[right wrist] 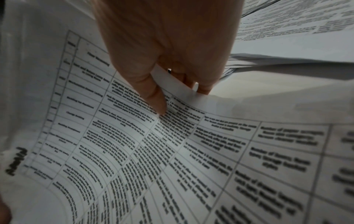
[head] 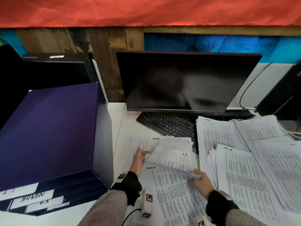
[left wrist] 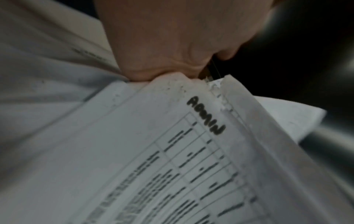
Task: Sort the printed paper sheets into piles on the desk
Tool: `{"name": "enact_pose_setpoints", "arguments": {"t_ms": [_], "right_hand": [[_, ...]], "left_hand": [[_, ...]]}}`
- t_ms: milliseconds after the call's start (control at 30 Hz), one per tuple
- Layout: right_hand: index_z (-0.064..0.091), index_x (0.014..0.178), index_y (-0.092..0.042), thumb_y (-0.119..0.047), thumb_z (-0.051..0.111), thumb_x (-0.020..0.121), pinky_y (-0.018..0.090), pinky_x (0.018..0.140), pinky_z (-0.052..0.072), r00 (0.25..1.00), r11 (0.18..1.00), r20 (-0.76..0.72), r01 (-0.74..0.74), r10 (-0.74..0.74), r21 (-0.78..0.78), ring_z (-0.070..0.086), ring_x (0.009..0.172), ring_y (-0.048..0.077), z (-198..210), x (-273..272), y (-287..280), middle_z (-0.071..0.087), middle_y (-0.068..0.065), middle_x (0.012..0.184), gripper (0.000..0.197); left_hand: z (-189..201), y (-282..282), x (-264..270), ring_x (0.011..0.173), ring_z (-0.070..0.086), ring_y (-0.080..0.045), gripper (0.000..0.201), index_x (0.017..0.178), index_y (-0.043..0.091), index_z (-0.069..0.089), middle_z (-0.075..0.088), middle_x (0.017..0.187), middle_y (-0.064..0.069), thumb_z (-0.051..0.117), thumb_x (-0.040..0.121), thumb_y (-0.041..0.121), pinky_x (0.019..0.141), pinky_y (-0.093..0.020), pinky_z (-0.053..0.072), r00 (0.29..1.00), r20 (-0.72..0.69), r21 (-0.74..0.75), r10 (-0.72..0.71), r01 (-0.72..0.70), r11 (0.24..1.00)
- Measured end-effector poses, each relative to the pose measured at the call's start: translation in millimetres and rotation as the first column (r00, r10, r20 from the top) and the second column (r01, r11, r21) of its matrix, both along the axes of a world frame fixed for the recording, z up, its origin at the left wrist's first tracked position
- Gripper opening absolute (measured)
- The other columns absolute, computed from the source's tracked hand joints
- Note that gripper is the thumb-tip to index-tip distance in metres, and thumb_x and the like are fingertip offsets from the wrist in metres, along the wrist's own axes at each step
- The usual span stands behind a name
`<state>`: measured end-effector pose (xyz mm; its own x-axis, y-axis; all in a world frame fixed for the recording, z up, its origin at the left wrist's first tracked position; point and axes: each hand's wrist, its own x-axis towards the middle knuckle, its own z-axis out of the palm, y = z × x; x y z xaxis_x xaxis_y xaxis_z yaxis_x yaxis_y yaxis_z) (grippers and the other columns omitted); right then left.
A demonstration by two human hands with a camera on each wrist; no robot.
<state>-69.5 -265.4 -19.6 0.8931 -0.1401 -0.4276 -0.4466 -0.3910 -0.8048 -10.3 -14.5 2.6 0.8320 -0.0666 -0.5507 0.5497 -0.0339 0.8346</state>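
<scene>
1. At 6 o'clock on the table [head: 123, 115], right in front of you, lies the unsorted heap [head: 172, 185] of printed sheets, its long axis running from 6 toward 12.
2. Your right hand [head: 201, 181] pinches the near edge of a lifted sheet [head: 169, 158], thumb on top and fingers [right wrist: 204, 89] curled under; the sheet rises off the heap toward 11 o'clock.
3. Your left hand [head: 138, 160] is at 9 o'clock of that sheet, fingers straight and spread, resting on the papers below. The left wrist view shows it pressed against a page marked ADMIN [left wrist: 205, 115]; whether it grips anything there, you cannot tell.
4. The lifted sheet seems to bear an ADMIN mark in the right wrist view, though it is blurred. If so, its place is likely the ADMIN pile [head: 216, 137] at 1 o'clock, so the right hand is the nearer one and the carry goes right and away from you.
5. Between the hand and that pile lies another pile [head: 241, 176] at 3 o'clock, with more stacks [head: 259, 129] past it; lift clear so the sheet's trailing edge does not drag them.
6. Keyboard [head: 166, 123] and monitor [head: 184, 82] stand at 12 o'clock, the keyboard partly under papers. The labelled tray stack [head: 48, 136] sits at 9 o'clock, well apart from the carry.
</scene>
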Motion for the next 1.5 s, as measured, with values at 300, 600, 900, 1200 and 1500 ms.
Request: {"name": "enact_pose_setpoints", "arguments": {"t_ms": [300, 600, 900, 1200, 1500], "right_hand": [[0.046, 0.061, -0.012, 0.011, 0.061, 0.075, 0.039, 0.079, 0.049, 1.000, 0.999, 0.025, -0.009, 0.010, -0.032, 0.063, 0.090, 0.028, -5, 2, -1, 0.070, 0.002, 0.097, 0.031], [0.049, 0.061, -0.009, 0.014, 0.059, 0.075, 0.038, 0.079, 0.048, 1.000, 1.000, 0.029, -0.004, 0.005, -0.031, 0.062, 0.089, 0.024, -6, 0, 0, 0.069, 0.004, 0.092, 0.028], [0.044, 0.055, -0.015, 0.009, 0.056, 0.082, 0.024, 0.056, 0.032, 0.999, 0.999, 0.050, 0.016, -0.018, 0.038, 0.042, 0.056, 0.011, 6, -1, 5, 0.053, -0.012, 0.047, 0.038], [0.046, 0.057, -0.013, 0.005, 0.068, 0.073, 0.030, 0.062, 0.035, 0.997, 0.995, 0.046, 0.053, -0.057, 0.087, 0.045, 0.062, 0.017, 9, 3, -3, 0.050, -0.006, 0.055, 0.033], [0.054, 0.066, 0.003, 0.016, 0.052, 0.076, 0.031, 0.065, 0.043, 0.963, 0.873, -0.001, 0.245, -0.269, 0.421, 0.057, 0.070, 0.028, 30, 8, -16, 0.062, 0.012, 0.064, 0.017]], "left_hand": [[-10, -5, 14, 0.091, 0.052, -0.018, 0.007, 0.093, 0.013, 0.056, 0.053, 0.096, -0.006, 0.050, 0.093, 0.009, 0.078, -0.026, 0.040, 0.989, -0.111, 0.274, -0.102, 0.129, 0.953], [-21, -11, 3, 0.076, 0.053, -0.016, 0.027, 0.064, 0.023, 0.053, 0.050, 0.083, 0.003, 0.075, 0.077, 0.031, 0.074, -0.027, 0.046, 0.921, 0.222, 0.626, -0.320, 0.117, 0.771], [-7, -8, -5, 0.078, 0.058, -0.023, 0.023, 0.115, 0.020, 0.053, 0.063, 0.087, -0.005, 0.050, 0.093, 0.022, 0.072, -0.031, 0.048, 0.728, 0.302, 0.736, -0.616, 0.233, 0.636], [86, 10, 8, 0.100, 0.057, -0.018, 0.030, 0.126, 0.009, 0.052, 0.061, 0.111, -0.004, 0.035, 0.101, 0.012, 0.089, -0.027, 0.044, 0.678, 0.735, 0.407, 0.007, -0.451, 0.794], [157, 23, 21, 0.073, 0.053, 0.005, 0.022, 0.116, 0.003, 0.048, 0.058, 0.086, 0.009, 0.034, 0.100, 0.004, 0.063, -0.009, 0.036, 0.400, 0.882, 0.071, 0.248, -0.633, 0.771]]}}
